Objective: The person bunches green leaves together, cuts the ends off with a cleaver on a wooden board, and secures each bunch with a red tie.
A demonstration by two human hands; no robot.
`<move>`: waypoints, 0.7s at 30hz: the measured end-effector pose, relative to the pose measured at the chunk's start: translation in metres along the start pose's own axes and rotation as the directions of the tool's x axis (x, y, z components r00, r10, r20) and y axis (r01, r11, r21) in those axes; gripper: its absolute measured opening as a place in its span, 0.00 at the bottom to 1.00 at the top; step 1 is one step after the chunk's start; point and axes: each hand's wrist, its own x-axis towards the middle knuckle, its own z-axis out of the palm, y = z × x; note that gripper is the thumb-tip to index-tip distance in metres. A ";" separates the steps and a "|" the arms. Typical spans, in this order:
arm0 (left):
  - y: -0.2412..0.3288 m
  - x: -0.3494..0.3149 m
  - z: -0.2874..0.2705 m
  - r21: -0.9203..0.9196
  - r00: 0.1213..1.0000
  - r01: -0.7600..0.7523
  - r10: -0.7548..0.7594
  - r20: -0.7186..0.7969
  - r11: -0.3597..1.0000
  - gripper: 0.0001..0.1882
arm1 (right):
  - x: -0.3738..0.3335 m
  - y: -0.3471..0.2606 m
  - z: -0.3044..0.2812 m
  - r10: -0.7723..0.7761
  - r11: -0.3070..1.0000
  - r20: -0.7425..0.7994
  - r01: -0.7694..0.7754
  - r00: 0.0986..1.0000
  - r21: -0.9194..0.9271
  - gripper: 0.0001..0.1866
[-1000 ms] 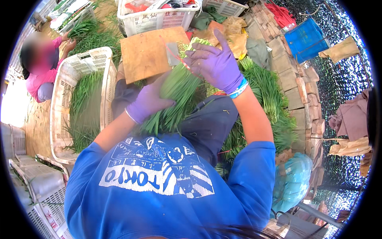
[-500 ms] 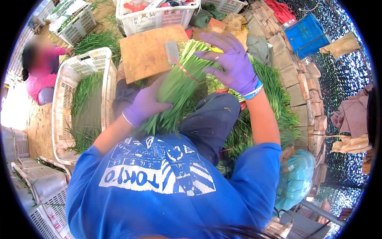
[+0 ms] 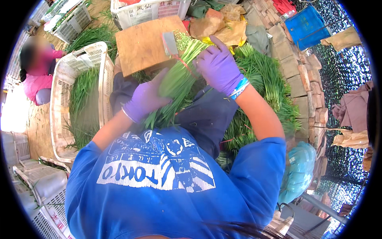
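Observation:
My left hand (image 3: 146, 97), in a purple glove, is wrapped around a bunch of green garlic chives (image 3: 181, 75). The bunch leans up and to the right, its pale stem ends at the top and its leaves hanging over my lap. A red band (image 3: 184, 65) circles it near the stems. Beside that band, my gloved right hand (image 3: 219, 67) has its fingers curled in against the stems, with one finger pointing up; whatever lies between the fingertips is hidden. Behind the bunch are a wooden board (image 3: 145, 44) and a grey flat blade or block (image 3: 170, 43) on its right edge.
To my left stands a white plastic crate (image 3: 55, 119) holding loose greens. More banded chives (image 3: 266, 83) lie piled at my right, beside a brick edging (image 3: 296, 83). Another person (image 3: 38, 75) in pink sits at far left. A blue container (image 3: 306, 28) stands at far right.
My right hand has come down and closer to the stems, its spread fingers now curled in. The left hand still holds the bunch. The view has shifted slightly.

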 end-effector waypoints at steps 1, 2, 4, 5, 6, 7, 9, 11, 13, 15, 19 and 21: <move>-0.001 -0.001 0.003 -0.002 1.000 0.000 0.000 0.008 1.000 0.47 | -0.003 -0.001 -0.001 0.005 1.000 0.006 -0.005 1.000 0.002 0.07; -0.004 0.000 0.004 -0.036 1.000 -0.021 0.021 0.011 0.999 0.47 | -0.003 -0.001 -0.001 -0.010 1.000 0.030 0.011 0.999 -0.022 0.07; -0.010 0.002 0.004 -0.065 0.998 -0.052 0.054 0.019 0.997 0.47 | -0.001 -0.001 -0.002 -0.032 0.999 0.068 0.034 0.997 -0.042 0.07; -0.009 0.002 0.004 -0.064 0.998 -0.051 0.052 0.023 0.997 0.47 | -0.003 0.000 -0.003 -0.029 0.999 0.069 0.032 0.997 -0.040 0.07; -0.006 0.002 0.003 -0.061 0.998 -0.058 0.060 0.033 0.996 0.47 | -0.006 0.001 -0.003 -0.025 0.998 0.062 0.029 0.998 -0.057 0.07; -0.005 0.002 0.003 -0.059 0.997 -0.064 0.067 0.044 0.996 0.47 | -0.007 0.001 -0.002 -0.021 0.997 0.054 0.025 0.998 -0.074 0.06; -0.005 0.002 0.003 -0.054 0.996 -0.083 0.085 0.037 0.995 0.47 | -0.011 0.001 0.004 -0.032 0.995 -0.035 0.028 0.999 -0.093 0.05; -0.001 0.000 -0.002 -0.082 0.996 -0.043 0.049 0.072 0.996 0.47 | -0.013 -0.001 0.007 -0.030 0.992 -0.126 0.014 0.992 -0.123 0.04; -0.005 0.000 0.001 -0.103 0.996 -0.060 0.067 0.064 0.993 0.47 | -0.016 -0.003 0.010 -0.055 0.988 -0.147 0.033 0.988 -0.149 0.03; -0.004 0.000 0.000 -0.121 0.995 -0.076 0.084 0.059 0.990 0.47 | -0.018 -0.007 0.015 -0.032 0.990 -0.277 -0.008 0.960 -0.139 0.03; -0.003 -0.002 -0.002 -0.110 0.994 -0.056 0.065 0.084 0.992 0.47 | -0.019 -0.004 0.012 0.092 0.995 -0.282 -0.079 0.955 0.057 0.04; -0.007 -0.003 -0.001 -0.107 0.994 -0.056 0.066 0.091 0.993 0.47 | -0.015 0.012 0.003 0.237 0.971 -0.238 -0.236 0.942 0.033 0.04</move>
